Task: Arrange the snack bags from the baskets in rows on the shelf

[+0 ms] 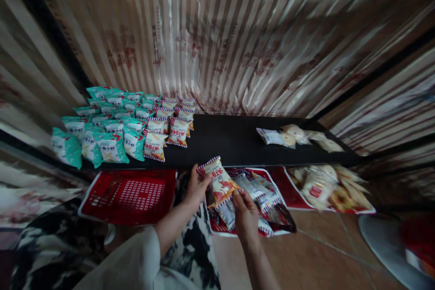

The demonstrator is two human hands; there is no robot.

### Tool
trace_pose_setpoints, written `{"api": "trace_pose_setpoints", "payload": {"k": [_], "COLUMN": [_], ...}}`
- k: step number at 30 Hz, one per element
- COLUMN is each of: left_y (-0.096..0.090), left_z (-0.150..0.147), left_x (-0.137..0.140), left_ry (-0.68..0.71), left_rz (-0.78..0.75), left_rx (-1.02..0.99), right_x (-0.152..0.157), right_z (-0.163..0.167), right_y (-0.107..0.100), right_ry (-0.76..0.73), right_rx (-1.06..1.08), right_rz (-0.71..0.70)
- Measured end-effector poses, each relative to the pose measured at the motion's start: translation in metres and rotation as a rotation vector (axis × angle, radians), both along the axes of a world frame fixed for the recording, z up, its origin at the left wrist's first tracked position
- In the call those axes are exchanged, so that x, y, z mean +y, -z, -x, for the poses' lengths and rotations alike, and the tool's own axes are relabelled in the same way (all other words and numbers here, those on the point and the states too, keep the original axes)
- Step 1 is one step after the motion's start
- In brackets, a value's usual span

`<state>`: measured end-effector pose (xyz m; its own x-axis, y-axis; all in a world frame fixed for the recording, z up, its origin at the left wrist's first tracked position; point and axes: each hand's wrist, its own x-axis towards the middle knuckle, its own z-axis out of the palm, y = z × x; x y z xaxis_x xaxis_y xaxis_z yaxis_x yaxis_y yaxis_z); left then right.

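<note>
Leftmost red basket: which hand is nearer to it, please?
Left. The left hand is just right of the leftmost red basket; the right hand is farther right, by the middle basket.

Black-and-white blotched soft-cloth trousers (193,238), big irregular patches, cow-print look, loose cut. Plain pale greyish loose fabric sleeve (137,256), short with a wide opening, between the two legs of the trousers. Matching pale cloth of the top (174,280) just beside the trousers, lower edge dim. Left hand (197,186) and right hand (246,215) ungloved, five-fingered, both beyond the trousers.
</note>
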<state>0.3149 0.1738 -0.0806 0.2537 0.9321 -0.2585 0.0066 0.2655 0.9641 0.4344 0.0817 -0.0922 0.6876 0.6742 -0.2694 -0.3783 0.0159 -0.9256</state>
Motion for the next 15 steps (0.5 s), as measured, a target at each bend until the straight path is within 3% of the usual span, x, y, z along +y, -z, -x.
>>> {"api": "trace_pose_setpoints", "payload": {"k": [4,9,15], "left_y": [-0.008,-0.012,-0.022], "left_z": [0.006,0.02,0.034], "left_x": [0.007,0.023,0.041], "left_ry": [-0.092,-0.133,-0.082], "left_rz": [0.073,-0.093,-0.272], "left_rx": [-0.142,-0.023,-0.011], "right_x": [0.0,0.011,0.051], "right_z": [0.01,0.015,0.03], "right_y": [0.0,-0.008,-0.03], "right_ry": [-0.217,-0.363,-0.481], "right_rx": [-0.061,-0.19,-0.341], "right_rz": [0.004,-0.008,-0.02]}}
